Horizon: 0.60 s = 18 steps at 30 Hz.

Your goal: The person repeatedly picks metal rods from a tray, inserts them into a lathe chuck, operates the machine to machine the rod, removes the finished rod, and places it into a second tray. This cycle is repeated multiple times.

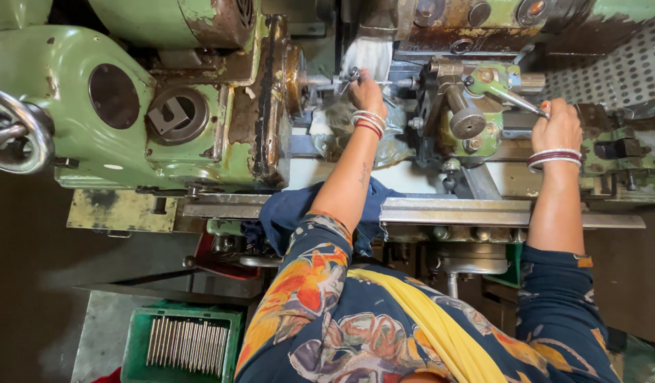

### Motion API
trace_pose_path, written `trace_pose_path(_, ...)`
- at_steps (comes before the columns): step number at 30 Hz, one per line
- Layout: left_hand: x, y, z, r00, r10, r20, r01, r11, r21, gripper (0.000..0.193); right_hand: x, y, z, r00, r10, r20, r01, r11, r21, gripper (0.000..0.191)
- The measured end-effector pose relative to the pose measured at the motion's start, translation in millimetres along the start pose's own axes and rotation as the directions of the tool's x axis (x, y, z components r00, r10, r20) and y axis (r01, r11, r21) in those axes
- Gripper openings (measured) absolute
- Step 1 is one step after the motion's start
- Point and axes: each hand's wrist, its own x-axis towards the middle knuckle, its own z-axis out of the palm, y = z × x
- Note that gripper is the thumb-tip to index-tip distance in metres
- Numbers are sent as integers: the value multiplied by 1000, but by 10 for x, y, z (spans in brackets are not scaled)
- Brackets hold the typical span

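The person leans over a worn green lathe [129,106], both arms stretched to its working parts. The left hand [366,91] is up by the spindle nose, its grip pinched on a thin metal rod [334,80] that sticks out sideways from the chuck area — fingers curled round the small bright end, presumably so the piece sits true in the holder. White and red bangles ring the wrist just below.

The right hand [556,126] is closed round the end of a steel lever [515,99] that runs from the green tool block [476,117]; the grip wraps the handle from above, which suits a pulling or swinging stroke. Bangles sit on that wrist too.

A blue cloth [288,213] hangs over the bed rail [448,211] beside the left forearm, close enough for wiping. Low on the left, a green crate [140,340] holds a row of thin metal pins [189,345] lying side by side, well apart from the hands but within a reach down. A large handwheel [19,135] shows at the far left edge — untouched. Whether the spindle turns cannot be told.
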Motion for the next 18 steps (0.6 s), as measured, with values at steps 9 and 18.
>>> trace_pose_path(9, 210, 10, -114, 1000, 3, -7, -4, 988, -154, 49, 36, -150, -142, 966, 118, 232, -104, 992, -72, 25)
trace_pose_path(18, 238, -53, -210, 999, -35, -20, 33, 994, -105, 46, 229, 21, -226, 981, -75, 176, 77, 997, -1, 22)
